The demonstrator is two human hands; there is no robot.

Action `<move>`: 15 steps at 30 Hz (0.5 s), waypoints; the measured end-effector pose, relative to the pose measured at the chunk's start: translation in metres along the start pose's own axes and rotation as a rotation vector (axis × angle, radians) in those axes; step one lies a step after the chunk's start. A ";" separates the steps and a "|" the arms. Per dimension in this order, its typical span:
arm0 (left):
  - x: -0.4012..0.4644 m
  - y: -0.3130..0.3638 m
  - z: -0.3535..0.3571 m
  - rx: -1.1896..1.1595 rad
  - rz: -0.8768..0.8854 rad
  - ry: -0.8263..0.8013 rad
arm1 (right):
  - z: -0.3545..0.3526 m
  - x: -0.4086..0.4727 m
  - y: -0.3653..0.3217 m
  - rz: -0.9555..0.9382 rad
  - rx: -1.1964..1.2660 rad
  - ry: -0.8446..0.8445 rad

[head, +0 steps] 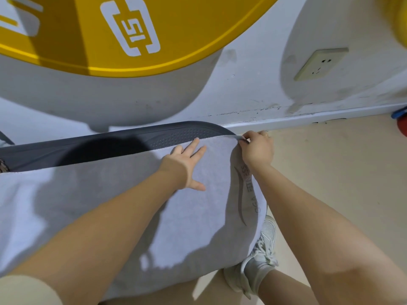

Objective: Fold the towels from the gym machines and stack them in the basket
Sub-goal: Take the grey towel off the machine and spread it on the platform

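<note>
**Hands flatten and pinch a towel on the machine pad**

The left hand (187, 166) lies flat near the centre of the frame, fingers straight and spread, palm pressing on the grey towel (123, 212). Nothing is gripped by it; it only holds the cloth down. The right hand (256, 148), just to its right, has its fingers curled together and pinches the towel's far right corner at the edge of the pad.

Nearest the camera, at the bottom of the frame, both forearms reach forward, and a pale sneaker (259, 258) stands on the beige floor (330, 172) at lower right. The towel fills the lower left and middle, draped over the dark textured pad (88, 144) of a gym machine, with printed lettering showing down its right side where it hangs over the edge. Beyond the pad, a white wall (253, 84) carries a socket (320, 63) at upper right, and a yellow weight plate (123, 34) fills the upper left.

As for progress, the towel seems to be spread out in a single layer, so I judge the folding is at its start: the pinched corner looks ready to be drawn across for a first fold. No basket and no folded stack appear in view, so how many towels are finished cannot be told. This towel still has to be folded and stacked in the basket.
</note>
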State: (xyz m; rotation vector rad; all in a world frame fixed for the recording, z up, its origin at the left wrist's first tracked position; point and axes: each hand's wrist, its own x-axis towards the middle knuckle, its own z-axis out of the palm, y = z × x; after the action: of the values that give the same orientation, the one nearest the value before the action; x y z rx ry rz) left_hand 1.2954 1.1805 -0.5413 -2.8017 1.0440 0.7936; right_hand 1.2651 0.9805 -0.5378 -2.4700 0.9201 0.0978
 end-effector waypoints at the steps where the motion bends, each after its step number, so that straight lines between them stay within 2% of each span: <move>1: 0.001 0.000 0.000 0.003 0.006 0.001 | -0.003 0.005 0.000 -0.007 0.031 0.035; 5: -0.001 0.000 0.000 -0.011 -0.015 0.024 | -0.011 0.013 -0.001 0.092 0.177 0.014; 7: -0.004 0.000 0.003 -0.009 -0.033 0.058 | -0.011 0.001 0.001 0.052 0.217 -0.030; 9: -0.012 0.002 0.007 -0.016 -0.054 0.116 | -0.009 -0.029 0.006 -0.148 0.143 0.043; 11: -0.023 0.005 0.018 -0.039 -0.054 0.256 | -0.001 -0.070 0.013 -0.409 -0.024 0.072; 13: -0.041 0.012 0.027 -0.080 -0.006 0.315 | 0.010 -0.108 0.019 -0.567 -0.156 -0.142; 15: -0.058 0.016 0.040 -0.069 0.045 0.306 | 0.021 -0.133 0.028 -0.600 -0.257 -0.363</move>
State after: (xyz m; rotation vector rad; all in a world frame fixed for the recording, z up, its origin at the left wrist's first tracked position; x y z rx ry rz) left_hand 1.2301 1.2119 -0.5463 -3.0368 1.1412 0.4174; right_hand 1.1471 1.0515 -0.5372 -2.7234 -0.0005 0.4605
